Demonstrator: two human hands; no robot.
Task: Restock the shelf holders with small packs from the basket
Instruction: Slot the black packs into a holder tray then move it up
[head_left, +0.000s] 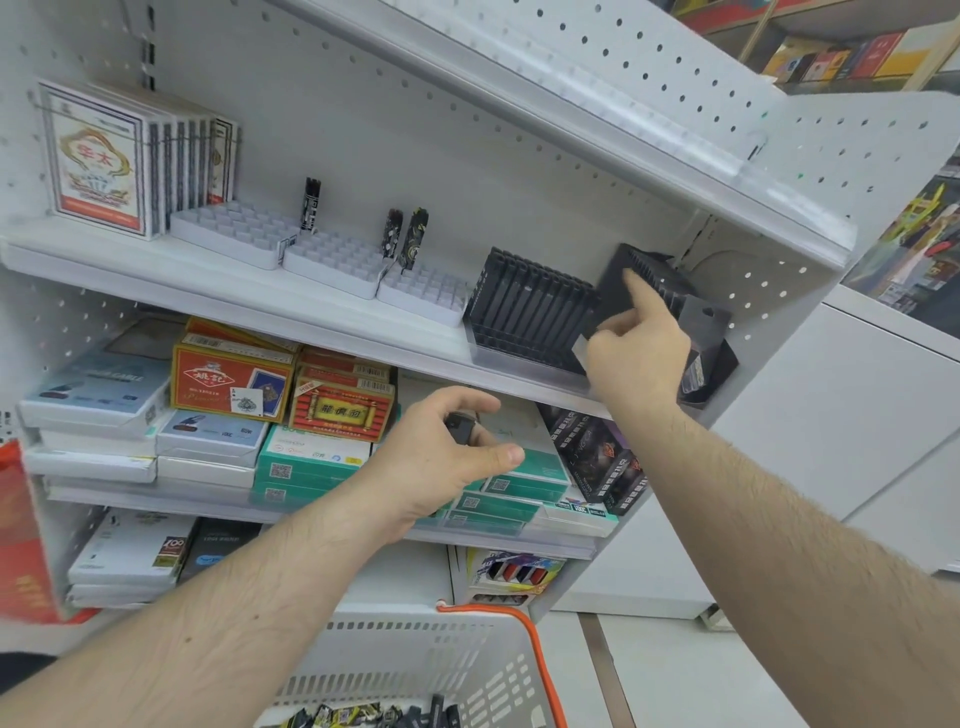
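Note:
My left hand (441, 462) hovers in front of the middle shelf and pinches a small dark pack (460, 427) between thumb and fingers. My right hand (636, 345) is up at the upper shelf's right end. It grips a tilted black holder (610, 291), index finger straight against the holder's side and the other fingers curled. A second black ribbed holder (530, 306) stands just left of it. A dark pack with a grey hang tab (702, 322) leans behind my right hand. The white basket (415, 660) with an orange handle sits below, several small packs (358, 716) in its bottom.
White slotted trays (332, 260) line the upper shelf, with three slim dark packs (311, 202) standing in them. A row of card boxes (98, 156) fills its left end. Stacked boxes (234, 384) crowd the shelves below. The shelf above (623, 130) overhangs my right hand.

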